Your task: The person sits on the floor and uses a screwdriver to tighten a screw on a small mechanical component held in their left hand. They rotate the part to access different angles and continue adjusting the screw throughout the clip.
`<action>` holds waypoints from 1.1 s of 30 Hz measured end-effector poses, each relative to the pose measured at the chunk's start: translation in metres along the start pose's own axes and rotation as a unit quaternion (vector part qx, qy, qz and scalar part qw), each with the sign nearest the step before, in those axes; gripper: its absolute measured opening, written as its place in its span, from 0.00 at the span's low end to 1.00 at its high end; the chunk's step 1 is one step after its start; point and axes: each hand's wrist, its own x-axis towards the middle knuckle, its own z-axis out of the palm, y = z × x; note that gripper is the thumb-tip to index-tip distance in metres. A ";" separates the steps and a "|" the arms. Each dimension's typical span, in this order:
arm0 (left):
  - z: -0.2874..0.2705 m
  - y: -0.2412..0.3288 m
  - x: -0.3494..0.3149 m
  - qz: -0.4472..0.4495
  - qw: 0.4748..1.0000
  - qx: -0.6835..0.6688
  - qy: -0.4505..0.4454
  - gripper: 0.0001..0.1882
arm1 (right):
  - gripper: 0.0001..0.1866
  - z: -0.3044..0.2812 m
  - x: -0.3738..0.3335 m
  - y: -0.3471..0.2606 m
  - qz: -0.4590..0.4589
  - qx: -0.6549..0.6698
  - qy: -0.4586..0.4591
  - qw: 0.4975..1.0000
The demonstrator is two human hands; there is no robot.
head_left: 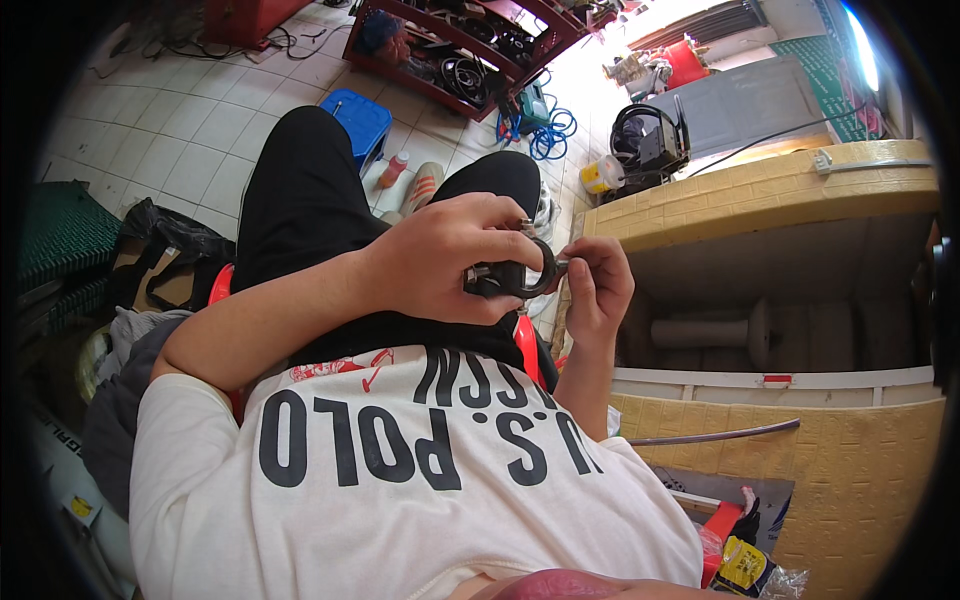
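My left hand (440, 250) is wrapped round a black ring-shaped clamp (545, 275) with metal bolts, held above my lap. A metal nut or bolt end (474, 280) shows near the heel of this hand, and another stub sticks up by its fingertips. On the ring's right side, my right hand (600, 285) pinches a small metal bolt (562, 266) between thumb and fingers. Part of the clamp is hidden behind my left fingers.
Past my knees stand a blue plastic stool (358, 122), a small bottle (394, 169) and a red shelf cart (520, 78) of cables. A blue hose (553, 135) lies on the tiled floor. To the right are a yellow-white tub (602, 176) and an open recess bordered by brick-patterned yellow padding (740, 205).
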 end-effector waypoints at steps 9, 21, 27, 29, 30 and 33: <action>0.001 0.000 -0.001 -0.013 1.000 -0.004 -0.004 0.22 | 0.05 0.003 -0.003 0.000 0.009 -0.001 -0.006 1.000; 0.001 0.000 0.000 -0.016 1.000 -0.007 -0.005 0.21 | 0.05 0.002 -0.001 0.000 -0.005 -0.015 -0.013 1.000; 0.001 0.000 0.000 -0.023 1.000 -0.012 -0.011 0.21 | 0.05 0.000 -0.002 0.003 -0.002 -0.015 -0.014 1.000; 0.001 0.000 0.000 -0.025 1.000 -0.012 -0.009 0.21 | 0.05 0.000 -0.003 0.004 0.000 -0.012 -0.015 1.000; 0.001 0.000 0.000 -0.026 1.000 -0.013 -0.009 0.21 | 0.05 0.000 -0.002 0.004 0.000 -0.011 -0.015 1.000; 0.001 -0.001 0.000 -0.028 0.999 -0.015 -0.008 0.22 | 0.06 0.000 -0.003 0.005 0.003 -0.010 -0.012 1.000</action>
